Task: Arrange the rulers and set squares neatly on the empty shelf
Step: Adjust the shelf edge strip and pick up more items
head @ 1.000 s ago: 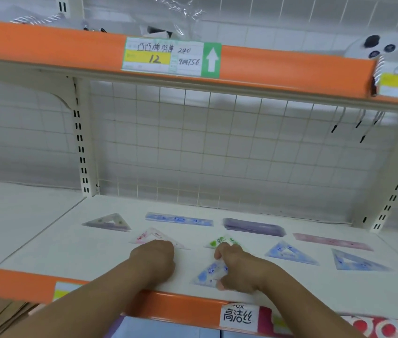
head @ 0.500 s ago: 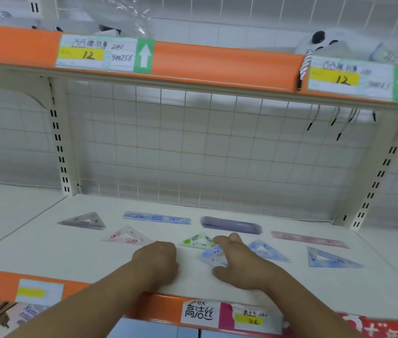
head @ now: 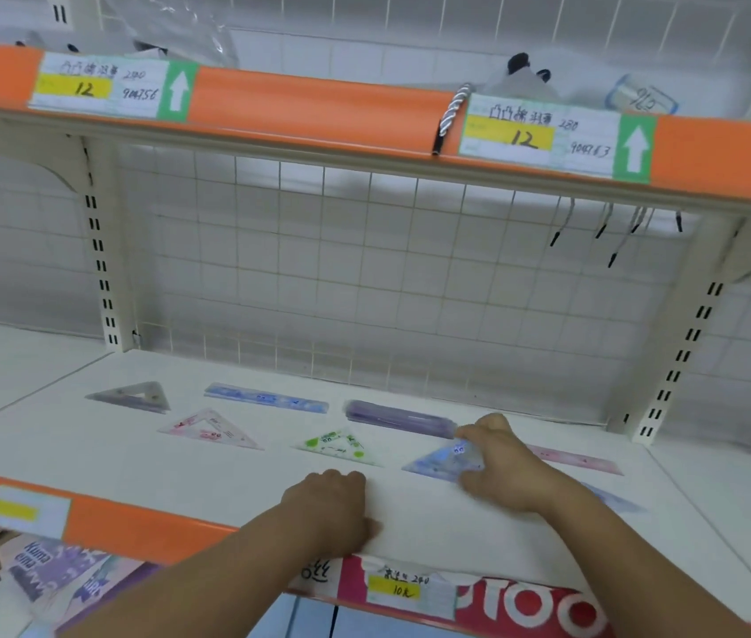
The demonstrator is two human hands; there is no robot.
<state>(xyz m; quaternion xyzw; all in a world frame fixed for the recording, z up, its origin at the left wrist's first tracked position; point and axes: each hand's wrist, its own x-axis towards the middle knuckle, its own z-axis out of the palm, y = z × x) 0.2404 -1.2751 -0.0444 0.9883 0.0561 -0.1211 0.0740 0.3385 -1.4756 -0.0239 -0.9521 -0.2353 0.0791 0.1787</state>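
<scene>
The right hand [head: 507, 467] pinches the blue set square [head: 438, 465] flat on the shelf [head: 226, 481] just right of the green set square [head: 341, 446], the left hand [head: 327, 513] sits curled and empty in front of it, and the next move looks like nudging the blue one into line.

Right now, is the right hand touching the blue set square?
Touching. Head view: the right hand pinches the blue set square at its right end, between thumb and fingers.

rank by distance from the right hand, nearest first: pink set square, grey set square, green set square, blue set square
1. blue set square, pinched in the right hand
2. green set square, just left of it
3. pink set square, further left
4. grey set square, rear left
</scene>
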